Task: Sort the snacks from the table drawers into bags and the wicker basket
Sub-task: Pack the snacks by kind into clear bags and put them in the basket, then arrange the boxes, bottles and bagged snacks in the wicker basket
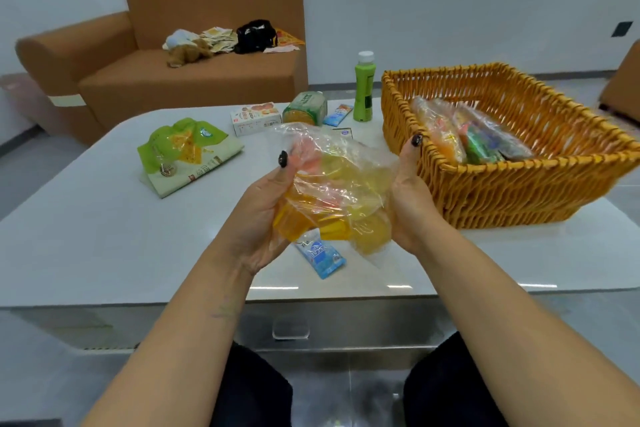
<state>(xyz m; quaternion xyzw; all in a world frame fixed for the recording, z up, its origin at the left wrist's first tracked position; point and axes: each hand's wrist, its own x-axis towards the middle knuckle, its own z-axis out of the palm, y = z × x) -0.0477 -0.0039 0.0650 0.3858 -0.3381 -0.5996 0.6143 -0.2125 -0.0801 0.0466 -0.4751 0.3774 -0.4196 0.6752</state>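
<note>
I hold a clear plastic bag (337, 184) filled with yellow and orange snack packets above the white table (86, 236). My left hand (266, 215) grips its left side and my right hand (410, 204) grips its right side. Just right of the bag stands the orange wicker basket (502, 191), with several bagged snacks (467, 139) inside. A blue packet (322, 255) lies on the table under the bag. A green and white snack bag (187, 152) lies at the left.
At the table's far edge are a small white box (254, 118), a green wrapped pack (304, 107), a light blue packet (337, 114) and a green bottle (363, 90). A brown sofa (156, 80) with clothes and papers stands behind. A drawer handle (291, 329) shows below.
</note>
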